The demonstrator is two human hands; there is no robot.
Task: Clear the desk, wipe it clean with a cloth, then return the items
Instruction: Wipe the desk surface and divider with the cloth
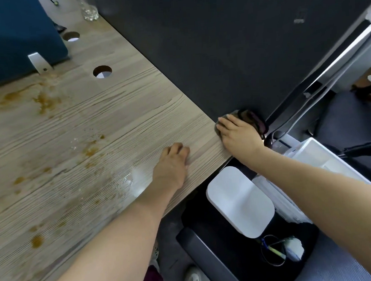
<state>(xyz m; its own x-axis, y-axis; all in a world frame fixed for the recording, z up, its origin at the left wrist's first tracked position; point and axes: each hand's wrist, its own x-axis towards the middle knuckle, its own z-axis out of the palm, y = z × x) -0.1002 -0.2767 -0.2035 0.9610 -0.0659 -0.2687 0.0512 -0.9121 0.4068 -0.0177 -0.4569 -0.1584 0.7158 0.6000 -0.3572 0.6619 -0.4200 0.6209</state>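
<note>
The light wood-grain desk (90, 116) carries brown stains (45, 101) at the left and wet patches near the middle. My right hand (238, 134) presses flat on a dark greyish-brown cloth (249, 116) at the desk's right corner, against the dark partition. My left hand (173, 163) rests palm down on the desk near its front edge, fingers slightly curled, holding nothing.
A blue divider (12, 36) with a white bracket stands at the back left, by two cable holes (102, 72). A clear glass (88, 9) sits far back. Below the desk edge are a white flat device (239, 202), a white box (313, 160) and a black chair.
</note>
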